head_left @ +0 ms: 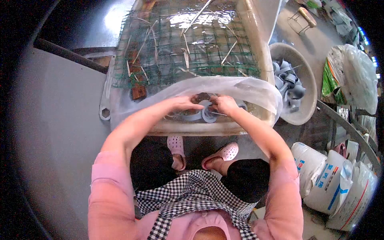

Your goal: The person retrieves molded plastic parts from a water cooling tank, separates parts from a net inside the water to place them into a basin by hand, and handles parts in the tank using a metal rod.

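Observation:
Over the near end of a water-filled tub (261,48), both hands meet around a small grey ring-shaped piece (208,115). My left hand (188,103) comes in from the left, its fingers bent toward the ring and partly hidden. My right hand (223,105) is at the ring's upper right, with its fingers pressed together; what they pinch is too small to make out. Other grey curved pieces (191,116) lie beside the ring. A translucent white sheet (216,83) crosses the tub just beyond my hands.
Green netting (200,50) with pale strips spans the tub. An oval basin (307,80) of grey pieces stands at the right, near plastic bags (354,76) and a stool (306,18). White sacks (330,180) are at lower right. A wrench-shaped metal bar (106,96) lies left.

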Tool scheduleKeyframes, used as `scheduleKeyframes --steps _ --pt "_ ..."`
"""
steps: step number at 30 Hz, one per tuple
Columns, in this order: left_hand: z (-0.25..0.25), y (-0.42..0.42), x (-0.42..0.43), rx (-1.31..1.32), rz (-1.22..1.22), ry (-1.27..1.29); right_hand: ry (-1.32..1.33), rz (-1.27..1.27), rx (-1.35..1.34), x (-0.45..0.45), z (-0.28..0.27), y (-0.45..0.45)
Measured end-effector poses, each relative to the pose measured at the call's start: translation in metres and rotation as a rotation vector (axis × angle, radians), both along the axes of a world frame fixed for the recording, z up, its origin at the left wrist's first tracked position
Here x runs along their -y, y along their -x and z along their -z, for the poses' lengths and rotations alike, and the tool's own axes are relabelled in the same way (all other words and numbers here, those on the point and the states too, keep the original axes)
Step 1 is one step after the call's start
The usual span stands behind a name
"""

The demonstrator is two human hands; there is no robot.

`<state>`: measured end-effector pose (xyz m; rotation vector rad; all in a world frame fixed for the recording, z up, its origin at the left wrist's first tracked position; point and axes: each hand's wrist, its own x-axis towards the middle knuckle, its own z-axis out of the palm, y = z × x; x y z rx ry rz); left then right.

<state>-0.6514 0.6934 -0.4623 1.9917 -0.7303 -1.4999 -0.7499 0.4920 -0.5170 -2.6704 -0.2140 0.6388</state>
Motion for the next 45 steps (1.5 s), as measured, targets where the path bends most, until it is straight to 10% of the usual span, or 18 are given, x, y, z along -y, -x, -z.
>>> scheduleKeyframes --steps 4,8,11,14,24,26,34,42,45 --pt "0.044 -0.013 -0.048 0.613 0.637 -0.316 0.112 0.001 0.100 0.009 -0.033 0.013" --pt "0.088 -0.019 -0.062 0.673 0.620 -0.318 0.198 -0.015 0.156 0.021 -0.075 0.027" --pt "0.109 -0.026 -0.055 0.414 0.045 -0.395 0.191 0.049 0.304 0.047 -0.085 0.047" --pt "0.042 -0.015 -0.049 0.546 0.342 -0.087 0.095 0.181 0.389 0.068 -0.092 0.060" --pt "0.020 -0.012 -0.023 0.380 -0.320 0.099 -0.344 0.335 0.540 0.080 -0.110 0.078" --pt "-0.029 0.011 -0.006 -0.148 -0.712 0.225 -0.510 0.355 0.478 0.080 -0.113 0.077" --pt "-0.050 0.040 0.039 -0.426 -0.760 0.574 -0.917 0.577 0.566 0.104 -0.111 0.067" --pt "-0.090 0.060 0.112 -0.507 -0.915 0.790 -1.810 1.396 0.496 0.122 -0.106 0.073" --pt "-0.101 0.058 0.172 -0.480 -0.857 0.841 -2.001 1.228 0.634 0.210 -0.083 0.080"
